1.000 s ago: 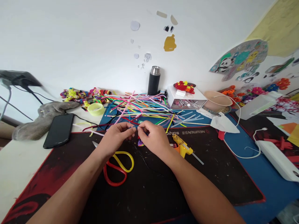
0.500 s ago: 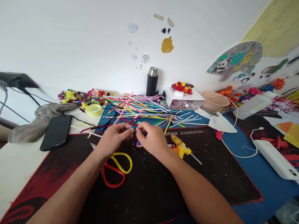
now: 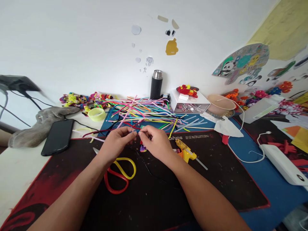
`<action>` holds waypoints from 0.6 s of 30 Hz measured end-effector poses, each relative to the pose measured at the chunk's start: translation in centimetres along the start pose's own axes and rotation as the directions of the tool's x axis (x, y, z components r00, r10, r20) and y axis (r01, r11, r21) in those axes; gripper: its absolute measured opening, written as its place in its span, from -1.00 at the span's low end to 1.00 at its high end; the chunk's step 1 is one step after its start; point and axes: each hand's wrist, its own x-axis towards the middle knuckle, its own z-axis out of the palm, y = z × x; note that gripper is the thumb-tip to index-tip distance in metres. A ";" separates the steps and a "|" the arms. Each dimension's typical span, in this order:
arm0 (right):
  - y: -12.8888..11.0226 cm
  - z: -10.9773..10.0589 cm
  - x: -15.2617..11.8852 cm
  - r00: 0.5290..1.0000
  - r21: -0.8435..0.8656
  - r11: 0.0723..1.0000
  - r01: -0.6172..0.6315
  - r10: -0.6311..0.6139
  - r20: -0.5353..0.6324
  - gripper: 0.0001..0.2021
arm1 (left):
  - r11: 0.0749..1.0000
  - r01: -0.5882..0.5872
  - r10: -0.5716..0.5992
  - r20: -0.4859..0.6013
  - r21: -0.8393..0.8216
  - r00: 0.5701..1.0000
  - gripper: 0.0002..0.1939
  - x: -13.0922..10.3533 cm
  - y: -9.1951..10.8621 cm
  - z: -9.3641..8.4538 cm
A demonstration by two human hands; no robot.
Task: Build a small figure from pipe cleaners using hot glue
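Over the far part of the dark mat [image 3: 158,199], my left hand [image 3: 117,141] and my right hand [image 3: 155,141] meet fingertip to fingertip. Both pinch a short blue pipe cleaner [image 3: 138,131], of which only a small bit shows between the fingers. Scissors [image 3: 117,175] with one red and one yellow handle loop lie under my left forearm, their blade tip poking out on the left. Right of my right wrist rests a yellow glue gun [image 3: 188,153] with a glue stick in its back. A small purple-and-pink piece [image 3: 143,147] is partly hidden beside my right hand.
A heap of coloured pipe cleaners [image 3: 144,110] lies behind my hands. A black thermos [image 3: 156,85] and a white drawer box [image 3: 189,104] stand by the wall. On the left are a phone [image 3: 57,137] and a yellow tape roll [image 3: 96,114]; on the right, a white power bank [image 3: 285,163].
The fingertips of both hands have shifted slightly around the blue pipe cleaner, and less of it shows. The other things lie as before.
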 end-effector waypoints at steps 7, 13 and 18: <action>0.2 0.2 0.2 0.988 0.239 0.962 -0.130 0.107 0.108 -0.84 | 0.999 0.000 0.000 -0.006 -0.033 1.000 -0.68 0.1 -0.1 0.0; 0.5 0.5 0.0 0.982 0.260 0.953 -0.154 0.119 0.145 -0.84 | 0.999 0.011 -0.011 0.003 -0.031 1.000 -0.68 0.1 0.1 0.3; 0.3 0.4 0.0 0.984 0.223 0.965 -0.142 0.114 0.135 -0.85 | 1.000 0.011 -0.010 0.019 -0.022 1.000 -0.67 0.2 -0.1 0.1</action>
